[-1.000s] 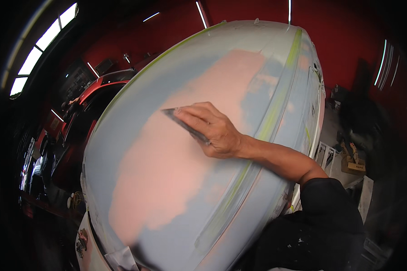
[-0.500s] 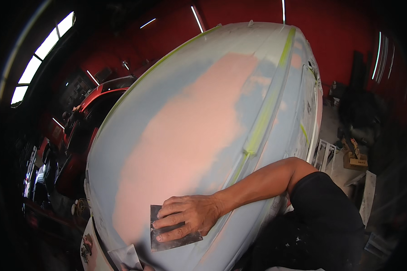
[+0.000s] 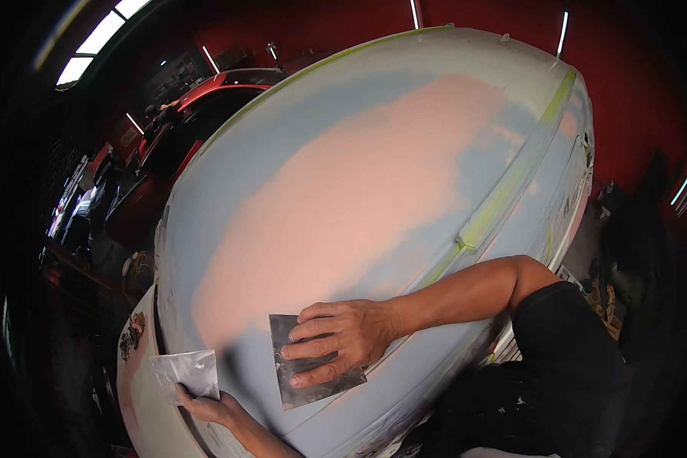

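My right hand (image 3: pixel 342 341) lies on a dark, square sandpaper sheet (image 3: pixel 301 395), its fingers spread over it and pressing it against the near part of a large curved vehicle roof (image 3: pixel 240 164). Pale pink filler (image 3: pixel 336 198) covers the roof's middle, ringed by blue-grey primer. My left hand (image 3: pixel 206 408) pinches a lighter grey, dusty sheet (image 3: pixel 187 374), which looks like sandpaper, by its lower edge. That sheet is held up at the roof's near left edge. Whether it touches the panel I cannot tell.
A raised strip with yellow-green tape (image 3: pixel 485 221) runs along the roof's right side. Beyond the left edge stands a red car (image 3: pixel 198 95). A pale panel with pink patches (image 3: pixel 133 397) adjoins at lower left. A cardboard box (image 3: pixel 611 324) sits at right.
The view has shifted, so the roof appears farther right. My left hand has risen into view with the lighter sheet. My right hand stays on the dark sheet, near the same part of the roof.
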Demonstrator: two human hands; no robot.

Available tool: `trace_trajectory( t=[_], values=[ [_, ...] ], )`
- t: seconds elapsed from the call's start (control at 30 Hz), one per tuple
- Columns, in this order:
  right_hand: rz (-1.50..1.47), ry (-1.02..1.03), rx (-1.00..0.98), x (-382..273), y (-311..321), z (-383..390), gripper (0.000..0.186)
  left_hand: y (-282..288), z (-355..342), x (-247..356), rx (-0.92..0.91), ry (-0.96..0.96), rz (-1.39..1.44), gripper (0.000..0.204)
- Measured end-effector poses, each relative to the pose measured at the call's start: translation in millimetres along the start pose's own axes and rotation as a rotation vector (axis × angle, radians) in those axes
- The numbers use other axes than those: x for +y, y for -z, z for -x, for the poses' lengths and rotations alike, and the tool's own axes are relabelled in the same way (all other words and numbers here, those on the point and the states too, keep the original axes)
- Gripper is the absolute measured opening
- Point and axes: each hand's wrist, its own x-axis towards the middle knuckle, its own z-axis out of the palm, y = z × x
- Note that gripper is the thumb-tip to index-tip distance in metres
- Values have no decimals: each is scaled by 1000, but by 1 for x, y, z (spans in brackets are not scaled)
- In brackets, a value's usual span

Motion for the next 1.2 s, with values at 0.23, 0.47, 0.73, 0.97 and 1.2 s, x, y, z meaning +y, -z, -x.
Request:
trace_trajectory(
  t=[0.23, 0.47, 0.73, 0.97, 1.2],
  values=[
    [-20, -36, -10, 7, 4, 5, 78, 28, 9, 15, -7, 34, 107, 41],
    [-74, -161, 20, 9, 20, 0, 101, 3, 188, 42, 47, 362, 530, 35],
    [-93, -502, 798, 46, 152, -19, 48, -64, 322, -23, -573, 653, 680, 33],
    [138, -540, 882, 130, 350, 93, 35, -67, 324, -29, -457, 747, 542, 36],
    [532, -187, 358, 181, 382, 184, 55, -76, 336, -17, -478, 606, 392, 31]
  ],
)
